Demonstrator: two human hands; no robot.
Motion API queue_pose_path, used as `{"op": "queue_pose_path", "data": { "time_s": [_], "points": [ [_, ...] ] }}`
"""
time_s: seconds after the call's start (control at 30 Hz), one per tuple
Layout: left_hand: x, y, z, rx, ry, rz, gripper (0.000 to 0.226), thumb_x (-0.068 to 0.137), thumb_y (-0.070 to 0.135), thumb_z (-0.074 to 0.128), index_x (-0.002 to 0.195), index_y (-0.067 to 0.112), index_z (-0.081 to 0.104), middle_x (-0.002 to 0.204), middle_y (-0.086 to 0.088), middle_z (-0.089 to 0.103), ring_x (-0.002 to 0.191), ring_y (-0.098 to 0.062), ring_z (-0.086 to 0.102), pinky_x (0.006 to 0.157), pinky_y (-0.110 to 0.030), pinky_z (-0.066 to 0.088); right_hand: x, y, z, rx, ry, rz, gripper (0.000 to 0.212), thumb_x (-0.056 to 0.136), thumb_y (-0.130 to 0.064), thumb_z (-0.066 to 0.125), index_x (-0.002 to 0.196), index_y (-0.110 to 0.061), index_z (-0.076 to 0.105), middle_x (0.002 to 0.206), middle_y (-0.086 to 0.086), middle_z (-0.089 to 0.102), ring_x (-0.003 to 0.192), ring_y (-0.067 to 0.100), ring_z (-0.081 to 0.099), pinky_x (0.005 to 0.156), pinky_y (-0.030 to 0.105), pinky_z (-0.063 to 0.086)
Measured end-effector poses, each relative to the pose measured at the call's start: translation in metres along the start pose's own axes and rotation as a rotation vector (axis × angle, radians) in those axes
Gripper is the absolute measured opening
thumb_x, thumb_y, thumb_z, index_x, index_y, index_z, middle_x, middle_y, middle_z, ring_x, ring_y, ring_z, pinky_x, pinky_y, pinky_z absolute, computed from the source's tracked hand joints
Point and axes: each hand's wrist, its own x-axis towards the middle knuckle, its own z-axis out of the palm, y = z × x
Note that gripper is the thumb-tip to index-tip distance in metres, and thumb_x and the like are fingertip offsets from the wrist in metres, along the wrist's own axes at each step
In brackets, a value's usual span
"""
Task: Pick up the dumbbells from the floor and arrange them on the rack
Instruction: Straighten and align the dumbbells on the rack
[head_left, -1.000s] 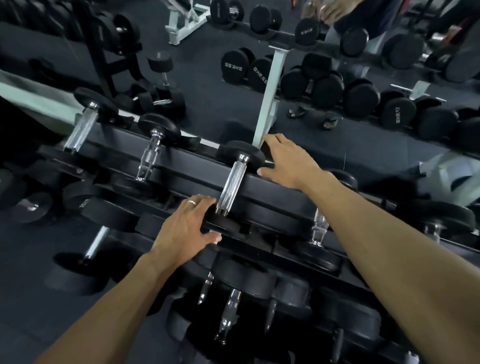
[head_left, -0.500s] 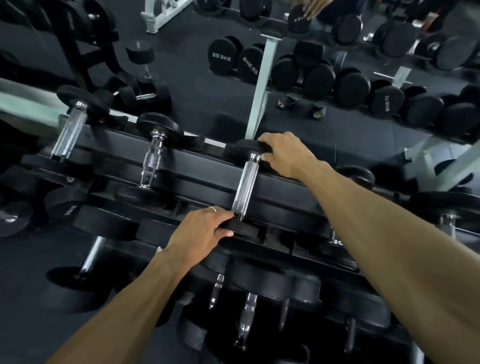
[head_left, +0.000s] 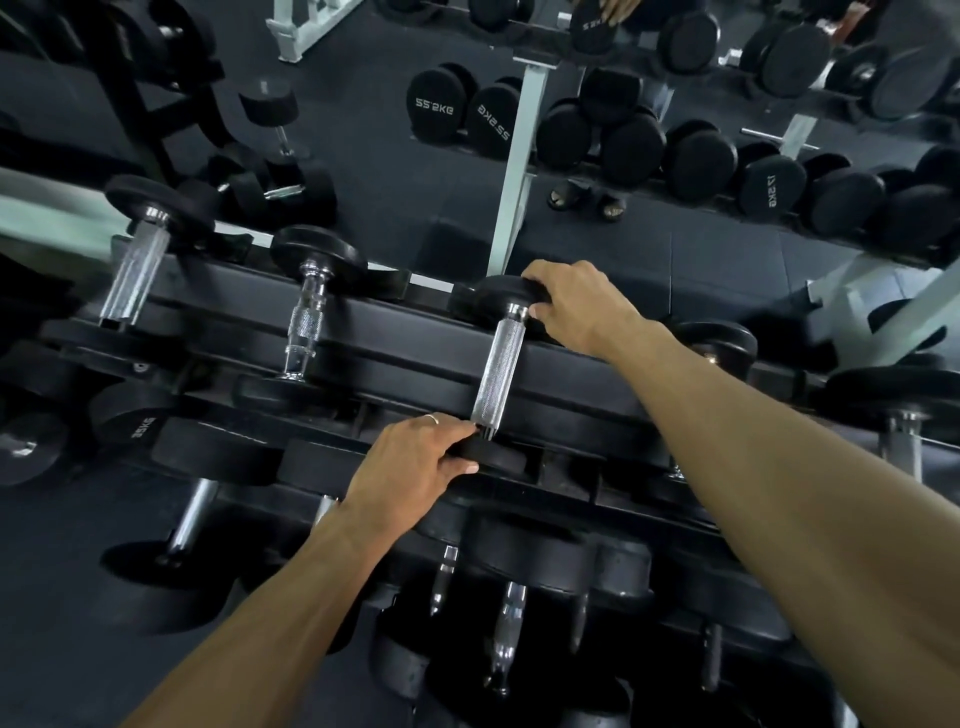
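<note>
— Looking down over the top shelf of the rack (head_left: 395, 332), what do you see of the hands?

— Both are on one dumbbell (head_left: 497, 371) that lies across the top shelf, its ribbed metal handle running from near to far. The left hand (head_left: 413, 462) grips the near black end, fingers curled over its top edge and thumb under it. A ring shows on one finger.

— And the other?

— The right hand (head_left: 579, 306) holds the far black end, fingers curled over its rim, thumb close to the collar of the handle.

— Is the dumbbell off the shelf?

— I cannot tell whether it is lifted or resting; it sits in line with its neighbours.

— Which neighbours?

— To the left on the same shelf lies a second dumbbell (head_left: 306, 317) with a shorter shiny handle, and further left a third dumbbell (head_left: 136, 270), somewhat blurred. To the right, partly behind the right forearm, another black end (head_left: 719, 340) shows.

— Below?

— Lower shelves hold bigger dumbbells, dark and hard to separate. One black end at the left reads 35KG (head_left: 143, 428).

— And beyond the rack?

— Dark floor (head_left: 374, 156), then a far rack (head_left: 511, 171) with pale uprights, filled with round black dumbbells. A pair of sandals (head_left: 584, 197) lies on the floor beside it.
</note>
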Motion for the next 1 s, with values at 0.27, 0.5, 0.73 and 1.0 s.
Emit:
{"op": "queue_pose_path", "data": {
  "time_s": [0.27,0.5,0.73,1.0],
  "points": [
    [-0.018,-0.002,-0.022,0.095,-0.070,-0.152,0.070,0.080,0.050,0.068,0.140,0.027,0.041,0.143,0.001,0.045,0.131,-0.014,0.041,0.106,-0.031,0.036,0.003,-0.038,0.009,-0.065,0.041,-0.157,0.056,0.092,-0.031,0.057,0.142,-0.012,0.041,0.133,0.010,0.052,0.122,0.031,0.050,0.098,0.045,0.046],
    [-0.050,-0.051,-0.059,0.139,0.179,-0.237,0.059,0.075,0.044,0.075,0.127,0.022,0.056,0.129,-0.001,0.053,0.118,-0.018,0.054,0.087,-0.039,0.052,0.026,-0.090,0.032,-0.141,0.054,-0.280,0.060,0.092,-0.037,0.058,0.144,-0.013,0.040,0.144,0.009,0.046,0.139,0.028,0.036,0.120,0.047,0.017],
    [-0.043,-0.117,-0.101,0.126,0.220,-0.260,0.077,0.068,0.034,0.083,0.134,0.018,0.046,0.133,-0.001,0.047,0.128,-0.020,0.038,0.094,-0.036,0.046,0.059,-0.141,0.038,-0.051,0.036,-0.240,0.068,0.093,-0.033,0.062,0.149,-0.012,0.030,0.147,0.010,0.042,0.133,0.032,0.041,0.106,0.042,0.037],
    [-0.025,-0.166,-0.111,0.107,0.066,-0.120,0.054,0.072,0.025,0.081,0.122,0.016,0.060,0.113,-0.002,0.067,0.104,-0.024,0.061,0.089,-0.037,0.049,0.101,-0.179,0.041,-0.020,-0.047,-0.178,0.062,0.094,-0.024,0.062,0.148,-0.012,0.033,0.138,0.011,0.051,0.123,0.032,0.051,0.103,0.044,0.041]
  ]
}}
